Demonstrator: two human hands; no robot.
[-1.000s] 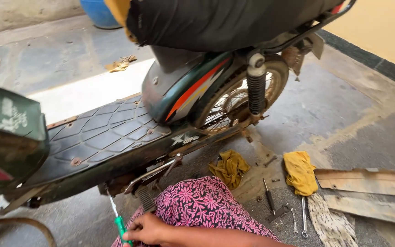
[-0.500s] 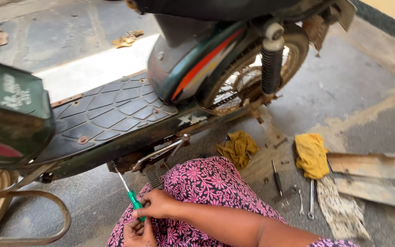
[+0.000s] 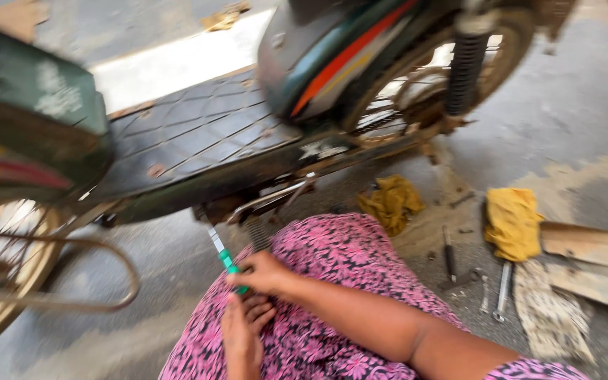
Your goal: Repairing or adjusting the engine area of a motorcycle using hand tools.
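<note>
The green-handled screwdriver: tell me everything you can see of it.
The green-handled screwdriver is slim, with a translucent green handle, seemingly plastic, and a pale shaft that looks like metal. It slants up and to the left, its tip reaching the dark underside of the scooter below the footboard. The right hand grips the handle; the left hand sits just under it. Motion blur hides the tip's shape.

A single head-worn camera looks steeply down and forward from the seated person's own position. Nearest, at the bottom edge, are the lap and both hands [image 3: 251, 302]; just beyond stands the scooter [image 3: 205, 141], its footboard crossing the middle, wheels cut off left and far right; concrete floor [image 3: 571, 112] fills the right
</note>
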